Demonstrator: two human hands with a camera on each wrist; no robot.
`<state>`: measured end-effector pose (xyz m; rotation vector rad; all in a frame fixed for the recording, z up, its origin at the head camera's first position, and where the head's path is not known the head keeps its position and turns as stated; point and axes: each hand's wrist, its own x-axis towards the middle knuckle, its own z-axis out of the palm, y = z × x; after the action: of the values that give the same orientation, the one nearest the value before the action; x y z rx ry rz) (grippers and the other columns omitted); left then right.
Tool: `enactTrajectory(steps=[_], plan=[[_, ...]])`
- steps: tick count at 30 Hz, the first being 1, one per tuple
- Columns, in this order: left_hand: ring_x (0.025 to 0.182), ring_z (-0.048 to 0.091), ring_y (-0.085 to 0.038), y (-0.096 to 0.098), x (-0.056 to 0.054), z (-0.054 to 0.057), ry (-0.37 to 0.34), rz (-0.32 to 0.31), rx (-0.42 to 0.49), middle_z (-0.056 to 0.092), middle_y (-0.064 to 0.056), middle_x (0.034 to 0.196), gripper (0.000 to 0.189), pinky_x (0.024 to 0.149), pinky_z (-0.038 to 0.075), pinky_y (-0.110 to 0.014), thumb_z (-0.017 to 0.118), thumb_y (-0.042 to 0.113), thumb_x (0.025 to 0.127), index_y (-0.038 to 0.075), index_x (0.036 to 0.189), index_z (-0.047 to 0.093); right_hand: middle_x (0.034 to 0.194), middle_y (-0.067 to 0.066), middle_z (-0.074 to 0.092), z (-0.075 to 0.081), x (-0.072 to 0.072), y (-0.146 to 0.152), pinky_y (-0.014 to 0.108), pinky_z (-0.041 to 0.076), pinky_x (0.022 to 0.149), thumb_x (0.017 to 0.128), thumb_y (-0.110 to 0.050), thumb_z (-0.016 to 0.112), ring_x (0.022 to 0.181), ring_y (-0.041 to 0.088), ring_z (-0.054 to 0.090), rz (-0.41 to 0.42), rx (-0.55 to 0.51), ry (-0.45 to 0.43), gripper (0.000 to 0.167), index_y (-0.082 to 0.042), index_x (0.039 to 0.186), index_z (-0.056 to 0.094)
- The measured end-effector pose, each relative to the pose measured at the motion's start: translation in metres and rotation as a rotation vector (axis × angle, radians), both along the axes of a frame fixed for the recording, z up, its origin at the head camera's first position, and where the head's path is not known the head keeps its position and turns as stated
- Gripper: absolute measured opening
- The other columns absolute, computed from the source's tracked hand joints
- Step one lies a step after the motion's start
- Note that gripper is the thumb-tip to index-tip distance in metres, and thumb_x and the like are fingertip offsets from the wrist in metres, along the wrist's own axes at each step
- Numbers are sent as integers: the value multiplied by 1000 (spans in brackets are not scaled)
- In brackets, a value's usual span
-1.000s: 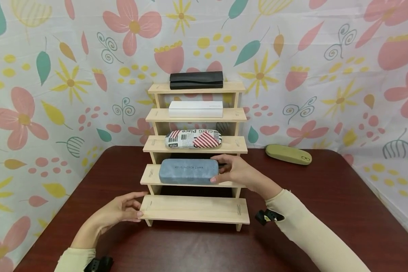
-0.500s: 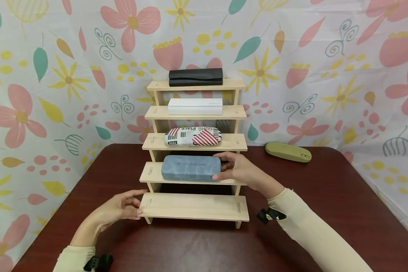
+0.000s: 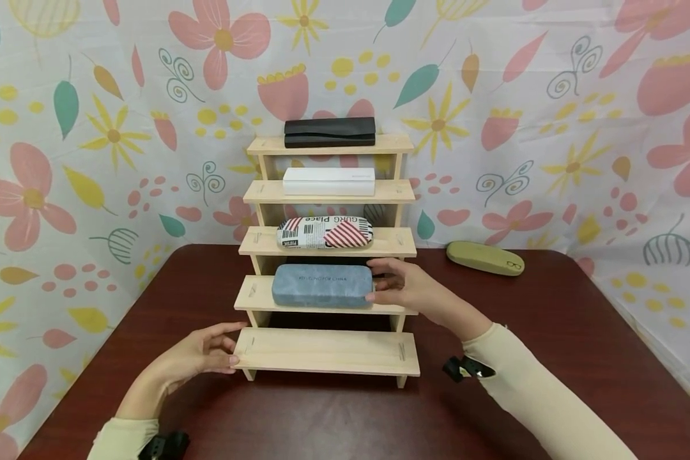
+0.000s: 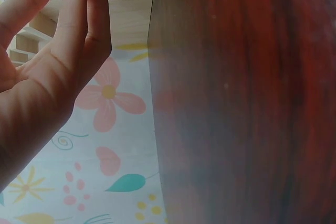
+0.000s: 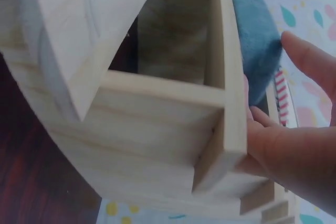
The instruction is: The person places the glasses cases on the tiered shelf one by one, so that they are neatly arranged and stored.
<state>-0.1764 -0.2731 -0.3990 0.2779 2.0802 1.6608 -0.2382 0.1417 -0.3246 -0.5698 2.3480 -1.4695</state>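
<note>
A tiered wooden display stand (image 3: pixel 328 351) stands on the dark table. My left hand (image 3: pixel 198 354) holds the left end of its lowest step, thumb at the front corner and index finger at the back; in the left wrist view the fingers (image 4: pixel 73 19) lie along the wood. On the second step up lies a blue glasses case (image 3: pixel 322 285). My right hand (image 3: pixel 416 287) is at the case's right end, its thumb and index fingertips right at the edges, the fingers loosely spread. The right wrist view has the case (image 5: pixel 254 35) between thumb and fingers.
Higher steps carry a newsprint-patterned glasses case (image 3: pixel 324 232), a white case (image 3: pixel 329 181) and a black case (image 3: pixel 329 132). An olive-green glasses case (image 3: pixel 485 257) lies at the table's back right. Behind the table (image 3: pixel 333 421) hangs a floral cloth (image 3: pixel 466 76).
The blue case first shifted slightly right along its step, then stayed put. My right hand has drawn back a little to the right, its fingertips loosening at the case's end. The left hand keeps its place.
</note>
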Motion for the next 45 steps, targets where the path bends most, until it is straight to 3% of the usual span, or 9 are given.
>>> enactTrajectory(steps=[6,10,16,24,32,45], plan=[[89,63,-24,-1,0,-1,-2,-4,16,54,-15,100,77,79,57,-38,71,7,86,-10,145,25,128,16,57,6,9,32,35,52,88,90,-23,69,110,27,57,26,-81,53,49,-7,134,53],[89,63,-24,-1,-1,-2,1,-10,21,55,-15,100,77,79,57,-38,71,7,86,-10,146,25,120,19,59,11,9,63,34,53,87,93,-20,65,105,25,61,-7,-133,87,42,-3,130,54],[89,63,-24,-1,-1,-3,5,-10,16,55,-16,101,77,79,57,-38,71,6,86,-10,146,24,120,2,62,10,-6,122,27,52,87,98,-19,57,103,15,62,-87,-124,170,39,-6,134,51],[90,62,-24,0,0,-1,-9,-11,9,56,-16,101,79,80,56,-37,72,9,86,-10,146,23,117,-7,63,-13,-36,191,18,50,86,100,-9,51,104,7,61,-198,-224,182,37,-10,137,49],[90,62,-23,-1,1,-1,1,-14,15,55,-15,100,78,80,56,-37,71,7,87,-11,146,24,109,3,63,-42,-58,233,18,51,85,98,6,46,99,9,65,-200,-649,94,36,-10,129,54],[90,62,-24,-2,0,-2,0,-14,18,55,-15,100,78,80,56,-37,70,6,87,-10,147,22,108,-4,63,-75,-75,263,17,50,85,96,9,47,97,5,63,-343,-746,-10,41,-13,131,44]])
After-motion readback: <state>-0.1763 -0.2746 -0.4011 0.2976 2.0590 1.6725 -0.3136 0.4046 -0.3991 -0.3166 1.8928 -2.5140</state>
